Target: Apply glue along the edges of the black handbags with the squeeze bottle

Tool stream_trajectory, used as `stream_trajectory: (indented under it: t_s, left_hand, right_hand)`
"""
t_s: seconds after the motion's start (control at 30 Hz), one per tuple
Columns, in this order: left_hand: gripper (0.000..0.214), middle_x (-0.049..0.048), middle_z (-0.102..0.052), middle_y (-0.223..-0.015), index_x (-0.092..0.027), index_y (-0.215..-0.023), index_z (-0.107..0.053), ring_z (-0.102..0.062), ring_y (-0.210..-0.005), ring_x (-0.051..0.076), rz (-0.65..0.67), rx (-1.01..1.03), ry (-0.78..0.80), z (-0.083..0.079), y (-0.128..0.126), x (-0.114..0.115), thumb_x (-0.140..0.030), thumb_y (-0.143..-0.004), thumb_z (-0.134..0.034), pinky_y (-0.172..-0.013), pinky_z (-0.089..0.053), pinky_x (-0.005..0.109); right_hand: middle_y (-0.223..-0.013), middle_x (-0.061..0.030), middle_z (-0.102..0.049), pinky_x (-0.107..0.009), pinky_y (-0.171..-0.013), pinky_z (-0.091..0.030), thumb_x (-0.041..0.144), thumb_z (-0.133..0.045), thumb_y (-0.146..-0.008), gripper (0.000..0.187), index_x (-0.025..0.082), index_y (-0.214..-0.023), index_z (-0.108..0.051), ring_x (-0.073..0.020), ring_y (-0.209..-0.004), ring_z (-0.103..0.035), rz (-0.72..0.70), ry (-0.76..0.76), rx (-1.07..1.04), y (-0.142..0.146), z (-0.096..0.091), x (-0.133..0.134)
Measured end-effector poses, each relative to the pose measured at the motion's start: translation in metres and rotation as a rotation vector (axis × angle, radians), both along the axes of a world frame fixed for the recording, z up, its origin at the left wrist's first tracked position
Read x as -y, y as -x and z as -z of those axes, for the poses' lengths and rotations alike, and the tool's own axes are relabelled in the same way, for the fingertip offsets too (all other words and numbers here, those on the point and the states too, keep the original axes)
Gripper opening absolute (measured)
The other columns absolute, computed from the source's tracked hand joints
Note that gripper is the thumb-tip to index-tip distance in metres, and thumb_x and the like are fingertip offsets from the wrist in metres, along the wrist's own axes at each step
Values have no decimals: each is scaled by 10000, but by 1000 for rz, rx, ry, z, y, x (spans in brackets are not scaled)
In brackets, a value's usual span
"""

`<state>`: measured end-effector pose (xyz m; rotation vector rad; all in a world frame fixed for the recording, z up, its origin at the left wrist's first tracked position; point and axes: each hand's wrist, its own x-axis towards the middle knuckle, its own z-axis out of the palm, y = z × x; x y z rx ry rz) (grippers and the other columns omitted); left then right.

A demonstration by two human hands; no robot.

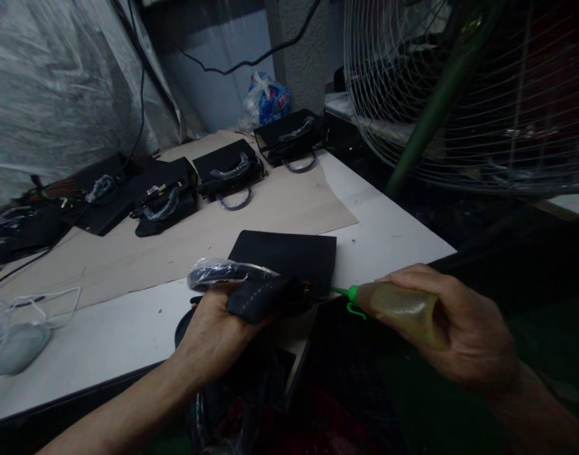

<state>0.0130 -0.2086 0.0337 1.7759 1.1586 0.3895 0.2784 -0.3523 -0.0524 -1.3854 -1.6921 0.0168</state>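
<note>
My left hand (218, 325) is closed on a black handbag (289, 253) at the table's front edge. Clear plastic wraps the bag's handle (213, 273), which lies over that hand, and a flap with a row of small holes folds across the fingers. In my right hand (464, 322) is a yellowish squeeze glue bottle (403, 309), held on its side. Its thin green nozzle (348, 292) points left, and the tip is at the bag's right edge near a small gold-coloured fitting. Whether the tip touches the bag I cannot tell.
Several black handbags (230, 167) with plastic-wrapped handles lie along the back and left of the table (388, 221), on brown paper (289, 208). A small white fan (14, 341) stands at left. The large wire-caged fan (459, 95) is at right. A plastic bag (268, 101) sits behind.
</note>
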Motion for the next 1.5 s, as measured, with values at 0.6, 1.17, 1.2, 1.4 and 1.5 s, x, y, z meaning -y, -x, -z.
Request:
stream_trajectory:
  t_s: [0.6, 1.17, 1.2, 1.4, 1.5]
  left_hand:
    - [86, -3, -797, -874, -213, -851, -767, -714, -832, 197, 54, 58, -7, -5, -6, 0, -243, -787, -717, -791, -599, 302]
    - [127, 8, -795, -867, -220, -891, -790, -707, -804, 208, 35, 20, -46, 3, -1, -1, -306, -809, -747, -745, -594, 301]
    - [149, 11, -800, -878, -218, -912, -795, -710, -808, 208, 30, 14, -48, 4, 0, -1, -316, -808, -751, -738, -591, 300]
    - [128, 12, -822, -916, -235, -874, -798, -748, -863, 227, 36, 40, -11, 4, 0, -2, -329, -813, -737, -760, -600, 310]
    - [160, 19, -822, -894, -246, -894, -805, -749, -833, 245, 2, 0, -36, 3, 0, -2, -366, -796, -765, -741, -608, 331]
  right_hand:
    - [-1101, -62, -741, -319, -761, -654, 333, -795, -928, 440, 268, -1332, -634, -252, -886, -751, 25, 5, -59, -7, 1, 8]
    - [-1162, -57, -720, -345, -782, -603, 357, -850, -884, 491, 275, -1316, -632, -264, -952, -731, 163, -7, -39, -12, 9, 0]
    - [-1164, -57, -716, -355, -786, -606, 340, -861, -871, 502, 285, -1317, -638, -273, -965, -727, 174, -13, -74, -12, 10, 0]
    - [-1126, -62, -708, -371, -760, -620, 303, -833, -892, 475, 271, -1315, -620, -269, -936, -728, 50, -6, -97, -8, 7, -5]
    - [-1130, -80, -710, -385, -737, -625, 346, -806, -917, 442, 255, -1304, -612, -276, -918, -731, 111, -14, -42, -8, 4, -5]
